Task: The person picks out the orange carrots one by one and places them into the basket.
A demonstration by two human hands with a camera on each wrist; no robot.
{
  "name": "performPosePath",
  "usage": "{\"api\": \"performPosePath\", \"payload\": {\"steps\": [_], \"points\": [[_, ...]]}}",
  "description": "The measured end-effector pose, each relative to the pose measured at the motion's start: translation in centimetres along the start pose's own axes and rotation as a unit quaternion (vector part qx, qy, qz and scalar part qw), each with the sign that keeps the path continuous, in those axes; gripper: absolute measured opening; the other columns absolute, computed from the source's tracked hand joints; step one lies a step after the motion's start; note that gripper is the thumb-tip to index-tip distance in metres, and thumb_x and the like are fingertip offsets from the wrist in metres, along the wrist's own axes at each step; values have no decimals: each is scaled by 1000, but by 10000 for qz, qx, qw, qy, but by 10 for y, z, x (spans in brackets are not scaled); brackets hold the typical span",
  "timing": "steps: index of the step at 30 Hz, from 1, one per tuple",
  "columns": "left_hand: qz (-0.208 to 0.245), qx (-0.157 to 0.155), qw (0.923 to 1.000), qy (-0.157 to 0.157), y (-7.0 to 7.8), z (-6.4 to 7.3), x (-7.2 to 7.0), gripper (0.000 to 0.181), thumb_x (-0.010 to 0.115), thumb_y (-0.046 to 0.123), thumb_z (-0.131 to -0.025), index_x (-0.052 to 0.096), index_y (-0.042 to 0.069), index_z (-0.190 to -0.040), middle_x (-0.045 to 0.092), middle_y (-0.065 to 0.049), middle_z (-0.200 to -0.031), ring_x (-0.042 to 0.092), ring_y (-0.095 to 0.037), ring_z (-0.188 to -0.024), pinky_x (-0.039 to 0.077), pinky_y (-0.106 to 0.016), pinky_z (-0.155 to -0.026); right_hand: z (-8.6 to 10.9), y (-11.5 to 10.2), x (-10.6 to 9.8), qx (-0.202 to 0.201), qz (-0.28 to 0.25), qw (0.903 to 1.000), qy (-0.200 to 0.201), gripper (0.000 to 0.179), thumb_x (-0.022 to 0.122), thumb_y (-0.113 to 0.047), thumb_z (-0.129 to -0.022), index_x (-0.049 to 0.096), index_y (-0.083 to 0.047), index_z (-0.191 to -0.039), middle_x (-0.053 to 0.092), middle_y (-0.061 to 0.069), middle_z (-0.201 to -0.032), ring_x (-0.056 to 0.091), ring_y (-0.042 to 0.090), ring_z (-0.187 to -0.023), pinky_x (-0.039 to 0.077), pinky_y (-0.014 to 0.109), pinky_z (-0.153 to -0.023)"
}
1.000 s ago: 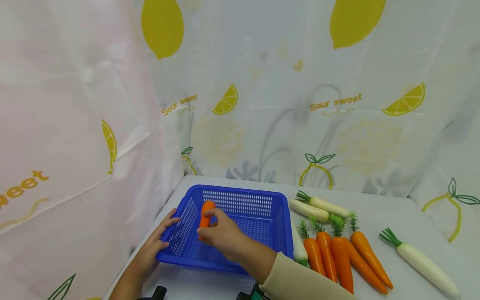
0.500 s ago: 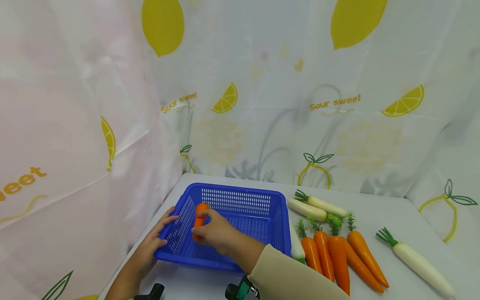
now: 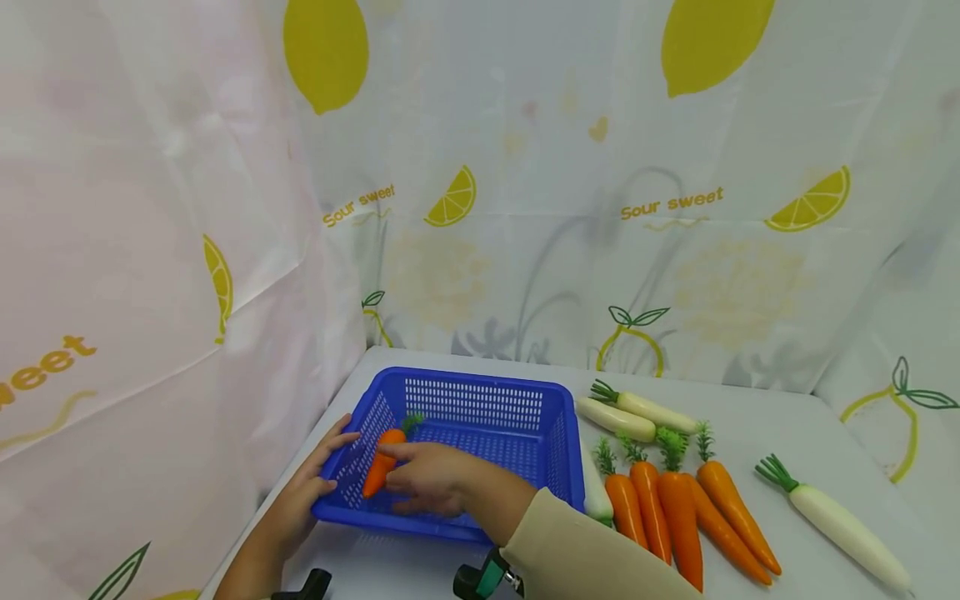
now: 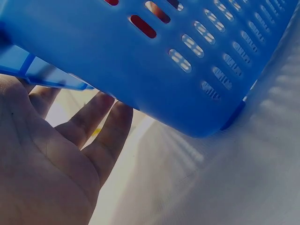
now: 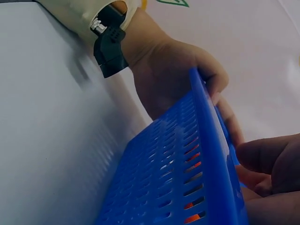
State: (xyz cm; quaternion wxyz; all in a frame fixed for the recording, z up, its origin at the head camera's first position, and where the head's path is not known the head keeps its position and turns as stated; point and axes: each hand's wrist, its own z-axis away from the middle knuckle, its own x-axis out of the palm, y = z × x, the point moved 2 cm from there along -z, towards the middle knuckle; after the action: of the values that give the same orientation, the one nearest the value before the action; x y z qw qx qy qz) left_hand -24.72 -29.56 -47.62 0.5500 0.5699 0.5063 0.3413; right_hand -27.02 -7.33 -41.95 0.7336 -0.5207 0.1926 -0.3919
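Note:
A blue slotted plastic basket (image 3: 480, 525) stands on the white table. Inside it, along the left wall, lies an orange carrot (image 3: 381, 468) with a green leafy top. My right hand (image 3: 435, 479) is over the basket, its index finger reaching across the carrot and its fingers loosely spread, gripping nothing. In the right wrist view, the right thumb (image 5: 262, 154) is just inside the rim. My left hand (image 3: 303, 492) holds the basket's left rim, with fingers and thumb at the edge. From the left wrist view, the left fingers (image 4: 110, 136) meet the rim from outside.
Right of the basket lie several carrots (image 3: 678, 517) with green tops. White radishes (image 3: 615, 418) lie behind them, one is beside the basket's right wall, and another radish (image 3: 847, 525) lies far right. A lemon-print curtain (image 3: 525, 208) surrounds the table (image 3: 810, 433).
My right hand has lowered the carrot and let it go; it now lies tilted by the basket's left wall. The right fingers have spread. My left hand stays on the rim.

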Motion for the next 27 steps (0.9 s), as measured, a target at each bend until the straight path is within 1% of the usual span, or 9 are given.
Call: {"api": "performPosePath", "payload": {"steps": [2,4,8,10,14,18,20,24,27], "points": [[-27,-63,10000,42,-1,2,0,72,40,-4,-88,36,4,-159,-2,-5,-178,-8,-56,-157,41,-11,-101,2,1,0,5,88,9999,-61,57,55,2,-101,48,-8,-156,45,23,-158,53,43,-139,44,66,-110],[-45,-84,9999,59,-1,3,-1,72,40,-4,-88,36,4,-159,-2,-5,-178,-8,-56,-157,41,-11,-101,3,1,0,-17,146,9998,-118,55,56,2,-101,49,-5,-155,45,22,-158,54,43,-139,44,65,-110],[-34,-46,10000,11,-1,2,-1,71,39,-3,-89,35,4,-160,-3,-5,-178,-9,-56,-157,42,-13,-101,9,-1,-2,-60,273,9994,-188,52,58,0,-101,52,-3,-152,47,22,-157,57,42,-136,47,61,-110],[-39,-21,10000,-2,-1,0,0,71,38,-3,-90,35,4,-160,-4,-5,-178,-8,-57,-156,42,-14,-102,14,-3,-4,-118,306,9993,-161,52,60,-2,-100,54,-4,-151,49,21,-155,60,39,-132,50,58,-108],[-67,-15,10000,15,0,-1,0,72,39,-3,-89,34,3,-160,-4,-5,-178,-6,-58,-156,43,-15,-102,24,-7,-11,-317,236,9992,-75,50,65,-5,-98,58,-5,-147,55,18,-148,66,33,-124,56,50,-104],[-26,-79,10000,25,-2,0,-1,73,39,-3,-88,34,4,-160,-5,-4,-178,-7,-57,-156,44,-15,-101,34,-6,-16,-511,261,9983,-100,47,66,-7,-98,60,-3,-144,62,17,-137,68,29,-117,57,47,-103],[-11,-96,9999,32,-2,0,-2,73,40,-3,-87,34,5,-160,-5,-4,-178,-8,-57,-156,44,-15,-101,39,-5,-18,-565,445,9973,-112,44,67,-9,-97,63,-4,-141,66,14,-129,70,26,-112,57,47,-102],[-25,-82,10000,38,-2,0,-1,73,41,-2,-88,34,5,-160,-5,-4,-178,-8,-58,-156,46,-17,-103,46,-2,-21,-655,1029,9925,-83,34,70,-13,-97,70,-11,-131,72,6,-114,72,24,-105,59,47,-99],[-28,-69,10000,30,-3,-1,0,73,43,-1,-87,35,5,-159,-5,-5,-178,-8,-58,-156,48,-19,-103,51,-1,-23,-672,1397,9879,-92,27,72,-14,-97,73,-14,-124,73,4,-108,73,23,-101,61,45,-95]]}}
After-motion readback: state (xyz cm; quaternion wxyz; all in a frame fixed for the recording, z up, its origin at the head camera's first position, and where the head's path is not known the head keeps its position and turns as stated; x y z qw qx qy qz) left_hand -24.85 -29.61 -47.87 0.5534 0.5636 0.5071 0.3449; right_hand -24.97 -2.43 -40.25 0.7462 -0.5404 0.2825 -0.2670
